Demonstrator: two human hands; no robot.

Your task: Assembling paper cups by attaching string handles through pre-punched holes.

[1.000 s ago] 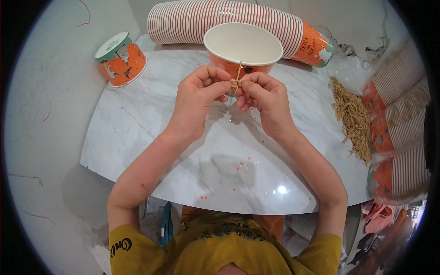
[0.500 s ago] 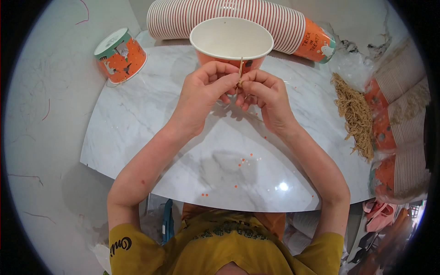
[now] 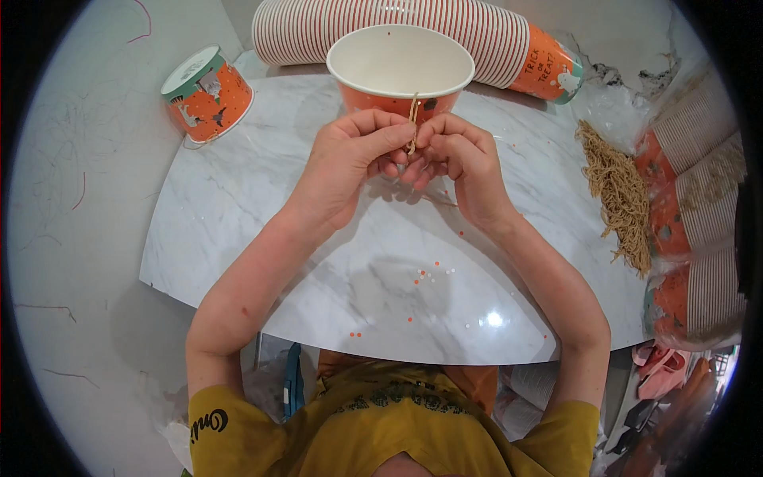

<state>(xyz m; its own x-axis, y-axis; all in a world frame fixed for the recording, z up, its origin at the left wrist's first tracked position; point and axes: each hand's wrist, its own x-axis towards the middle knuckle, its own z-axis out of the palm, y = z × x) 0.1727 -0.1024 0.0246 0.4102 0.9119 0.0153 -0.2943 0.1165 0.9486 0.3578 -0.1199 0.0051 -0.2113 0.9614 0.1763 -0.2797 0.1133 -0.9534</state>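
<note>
In front of me an orange paper bucket [image 3: 369, 102] with a white inside stands upright on the table, its mouth facing up. A tan twine cord [image 3: 414, 107] runs up against its near wall from between my fingers. My left hand [image 3: 362, 151] pinches the cord between thumb and forefinger. Close beside it, my right hand [image 3: 461, 159] has thumb and forefinger pressed together at the same cord. Part of the cord is hidden behind the fingers, and its lower end trails toward the tabletop.
A long nested stack of paper buckets [image 3: 397, 12] lies along the back. One upside-down bucket [image 3: 208, 99] stands at the left. A bundle of tan cords [image 3: 616, 199] lies at the right beside bagged bucket stacks [image 3: 699, 207]. Small orange dots [image 3: 423, 273] dot the marble-patterned table [image 3: 230, 238].
The fingers have shifted slightly on the cord, and a small loop of it now shows between the hands. The bucket appears slightly higher in view.
</note>
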